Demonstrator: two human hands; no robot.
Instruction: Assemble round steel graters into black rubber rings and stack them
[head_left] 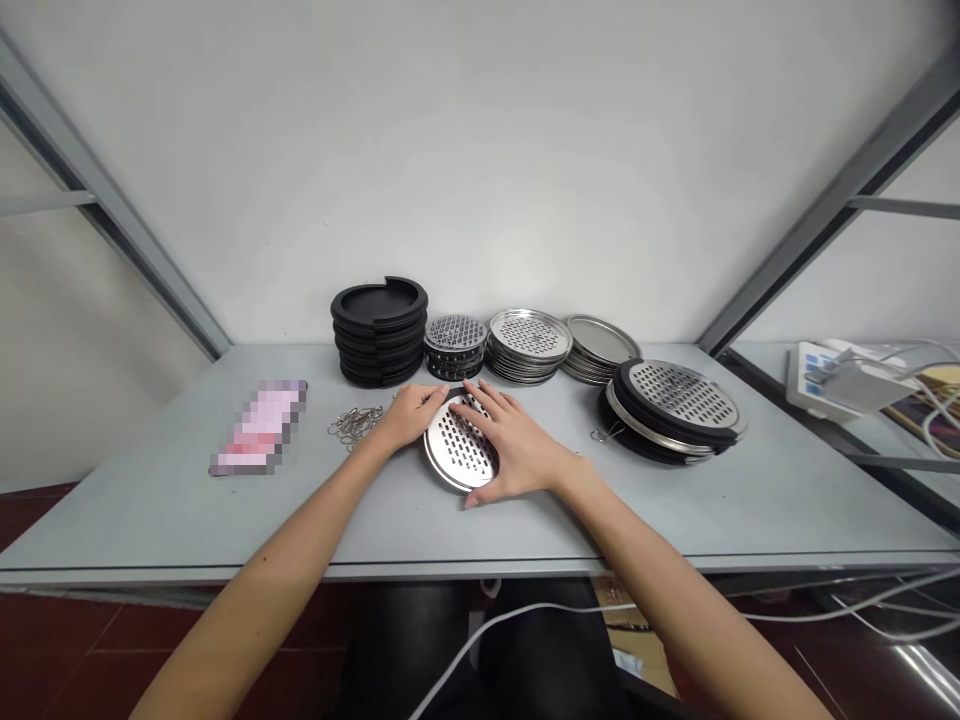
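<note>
A round perforated steel disc (454, 455) lies on the grey table (180, 500) in front of me, seated on a black ring whose rim shows at its far edge. My right hand (514, 445) rests flat on the disc with fingers stretched out. My left hand (411, 412) curls against the disc's left rim, fingers bent around the edge. A heap of small wire clips (352, 424) lies just left of my left hand.
Along the wall stand a stack of black rings (379, 330), a stack of small perforated discs (455, 345), larger perforated discs (529, 345) and plain steel plates (600, 348). Assembled pieces (671, 410) pile at right. A pink card (261, 428) lies left. A power strip (821, 378) sits far right.
</note>
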